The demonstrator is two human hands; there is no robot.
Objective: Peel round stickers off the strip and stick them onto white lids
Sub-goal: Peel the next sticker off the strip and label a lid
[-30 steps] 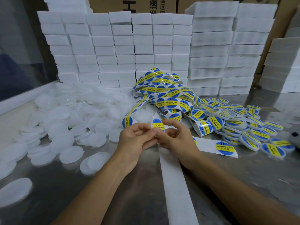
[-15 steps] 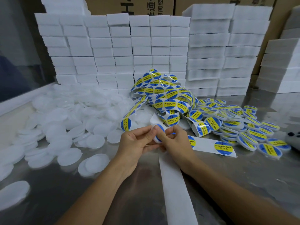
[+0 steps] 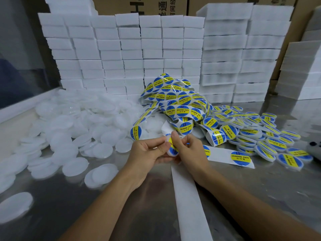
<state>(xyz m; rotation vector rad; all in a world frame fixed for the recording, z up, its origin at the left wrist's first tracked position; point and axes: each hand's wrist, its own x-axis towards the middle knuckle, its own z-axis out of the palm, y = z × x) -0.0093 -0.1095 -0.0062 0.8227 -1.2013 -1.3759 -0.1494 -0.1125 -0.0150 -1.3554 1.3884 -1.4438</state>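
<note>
At frame centre, one white lid [image 3: 171,151] with a blue-and-yellow sticker sits pinched between two hands: left hand [image 3: 147,153] curled under it, right hand [image 3: 189,150] thumb pressing its face. One bare backing strip [image 3: 189,202] runs to the bottom edge. Sticker coil [image 3: 175,100] lies above; unlabelled lids [image 3: 73,129], too many to count, left; labelled lids [image 3: 257,134] right.

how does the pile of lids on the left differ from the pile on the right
The left pile of lids is plain white with no stickers; the right pile of lids each carries a blue and yellow round sticker. The left pile is larger and spreads loosely across the steel table toward the near edge; the right pile is smaller and packed in overlapping rows. Both are the same round white lids lying on the same table.
</note>
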